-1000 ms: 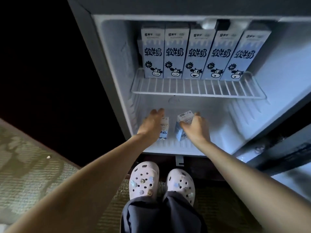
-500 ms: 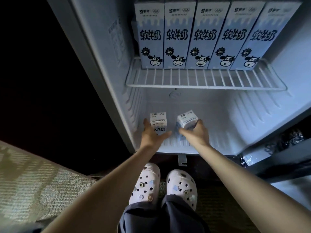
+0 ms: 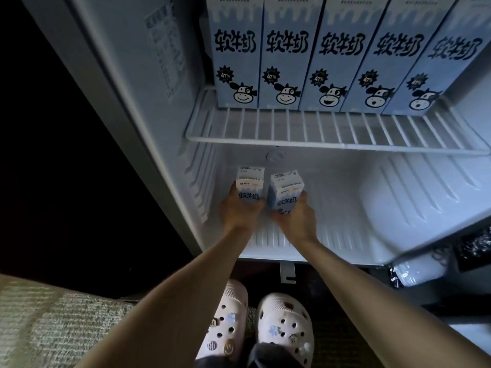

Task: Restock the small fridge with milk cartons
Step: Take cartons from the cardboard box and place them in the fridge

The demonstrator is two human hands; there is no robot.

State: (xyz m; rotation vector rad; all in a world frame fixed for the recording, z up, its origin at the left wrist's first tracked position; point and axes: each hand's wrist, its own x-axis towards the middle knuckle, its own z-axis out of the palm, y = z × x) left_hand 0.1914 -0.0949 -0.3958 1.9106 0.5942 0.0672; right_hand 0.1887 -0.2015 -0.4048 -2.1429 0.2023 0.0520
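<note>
Now the fingers (image 3: 233, 191) of the left hand (image 3: 239, 212) wrap the lower half of the left small carton (image 3: 249, 183), gripping it on both sides; the right hand (image 3: 293, 220) likewise clasps the right small carton (image 3: 286, 188) from beneath and the side. Both cartons sit low in the fridge (image 3: 159, 102), below the left end of the wire shelf (image 3: 318, 130), just beside each other. The left one stands about upright and the right one leans, its top twisted away from its neighbour. On the wire shelf itself five tall cartons (image 3: 332, 49) stand in a tight row. Further out, below the shelf and outside the fridge, a pair of pale clogs (image 3: 255, 317) is planted on the floor.

The risk I see is the leaning carton: let go at that angle it could topple or knock its neighbour over, and the ribbed fridge floor gives a narrow base poor footing. It wants squaring before release.

Half a second ago the left hand lay looser against its carton; it now holds it firmly, and the view has dropped closer to the shelf
</note>
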